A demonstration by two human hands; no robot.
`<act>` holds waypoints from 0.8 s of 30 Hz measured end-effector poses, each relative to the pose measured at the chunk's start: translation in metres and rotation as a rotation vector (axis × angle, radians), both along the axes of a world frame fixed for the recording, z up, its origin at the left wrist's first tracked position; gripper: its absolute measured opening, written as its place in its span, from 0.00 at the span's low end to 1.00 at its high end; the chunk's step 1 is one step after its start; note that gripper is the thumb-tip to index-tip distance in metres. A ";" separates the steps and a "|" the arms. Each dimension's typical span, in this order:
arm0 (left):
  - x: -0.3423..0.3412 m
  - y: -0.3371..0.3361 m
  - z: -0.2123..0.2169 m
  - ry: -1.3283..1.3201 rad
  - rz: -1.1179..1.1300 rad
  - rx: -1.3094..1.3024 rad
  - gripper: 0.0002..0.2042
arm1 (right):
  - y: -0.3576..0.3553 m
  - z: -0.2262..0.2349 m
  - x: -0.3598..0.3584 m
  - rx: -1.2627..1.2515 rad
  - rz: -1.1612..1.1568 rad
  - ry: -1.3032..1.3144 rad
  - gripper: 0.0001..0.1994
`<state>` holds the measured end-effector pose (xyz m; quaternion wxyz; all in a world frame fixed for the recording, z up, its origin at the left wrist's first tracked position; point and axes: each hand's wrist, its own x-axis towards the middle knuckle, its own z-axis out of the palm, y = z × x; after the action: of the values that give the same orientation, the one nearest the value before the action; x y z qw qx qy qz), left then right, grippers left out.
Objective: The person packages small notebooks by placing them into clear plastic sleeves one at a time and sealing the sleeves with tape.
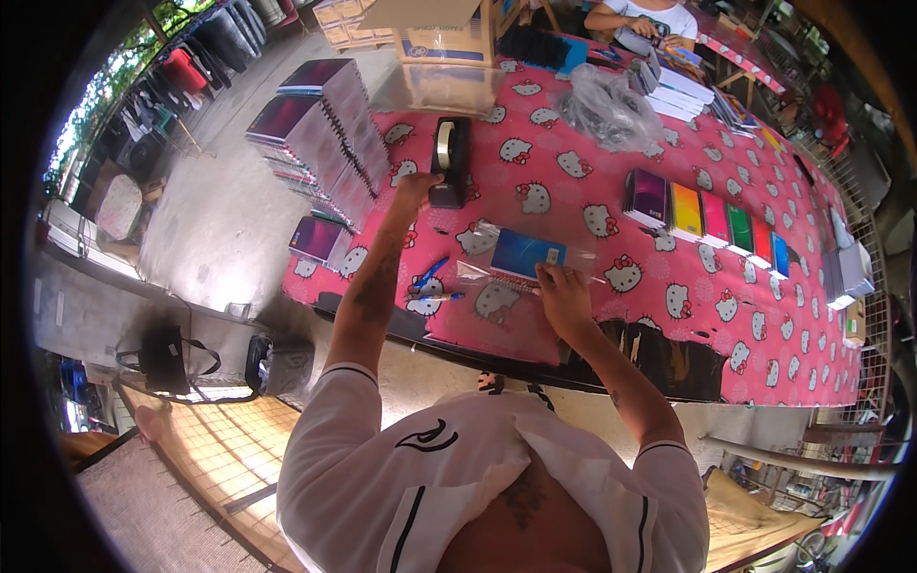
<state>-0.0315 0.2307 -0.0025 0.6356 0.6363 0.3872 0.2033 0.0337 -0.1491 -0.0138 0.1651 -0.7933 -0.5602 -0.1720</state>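
A blue spiral notebook lies on clear plastic film near the table's front edge. My right hand is at its near right corner, fingers closed over the edge and the film. Farther off and to the left stands a black tape dispenser with a roll of pale tape. My left hand touches the left side of the dispenser with its fingers drawn together. What lies between those fingers is too small to make out. Two blue pens rest left of the notebook.
Tall stacks of spiral notebooks stand at the left edge. A row of coloured notebooks is on the right, with crumpled plastic behind. A cardboard box stands at the back. Another person works at the far side.
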 end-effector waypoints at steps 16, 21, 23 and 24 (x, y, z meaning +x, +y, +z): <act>-0.026 -0.102 0.023 0.058 -0.183 0.570 0.14 | -0.007 -0.008 0.004 0.137 0.057 0.034 0.20; 0.006 -0.213 0.025 0.369 -0.406 0.711 0.17 | -0.009 -0.011 0.009 0.102 0.052 0.052 0.20; 0.006 -0.220 0.019 0.584 -0.433 0.947 0.19 | -0.009 -0.009 0.009 0.104 0.055 0.047 0.20; 0.002 -0.219 0.017 0.654 -0.486 0.930 0.22 | -0.010 -0.007 0.007 0.103 0.055 0.048 0.20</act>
<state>-0.0300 0.0121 0.0141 0.1681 0.9461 0.2767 -0.0053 0.0411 -0.1587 -0.0205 0.2238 -0.7720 -0.5680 -0.1771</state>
